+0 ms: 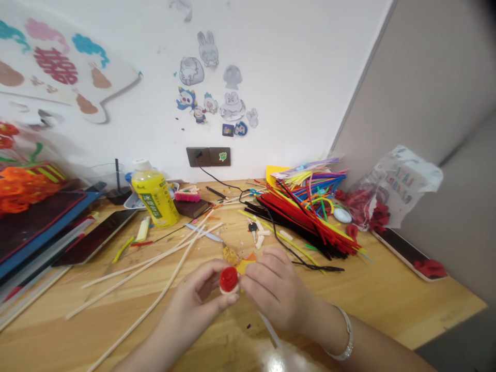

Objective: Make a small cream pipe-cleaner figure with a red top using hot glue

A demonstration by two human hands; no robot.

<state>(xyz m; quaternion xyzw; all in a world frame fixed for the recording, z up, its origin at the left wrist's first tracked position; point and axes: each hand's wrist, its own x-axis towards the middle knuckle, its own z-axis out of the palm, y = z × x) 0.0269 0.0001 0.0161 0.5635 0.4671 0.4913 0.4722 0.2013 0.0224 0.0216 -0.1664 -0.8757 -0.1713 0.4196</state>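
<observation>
My left hand (201,297) is closed around a small red coil (228,279), which looks like rolled fuzzy pipe cleaner with a pale band at its lower edge. The thumb presses on the near side of that band. Close against the coil's right side is my right hand (273,287), its fingers curled together in a pinch. From beneath it a pale strip (270,329) runs down toward the table edge; the fingertips' exact hold on it is hidden. Just beyond the hands lie an orange-yellow piece (248,262) and a small yellowish clump (230,254).
A heap of pipe cleaners (306,217) lies at the right, near a bag of red pieces (382,196) and a phone (406,253). Long cream strips (155,258) cross the left side. A yellow bottle (155,196) stands behind them. A black cable (279,237) trails across the table.
</observation>
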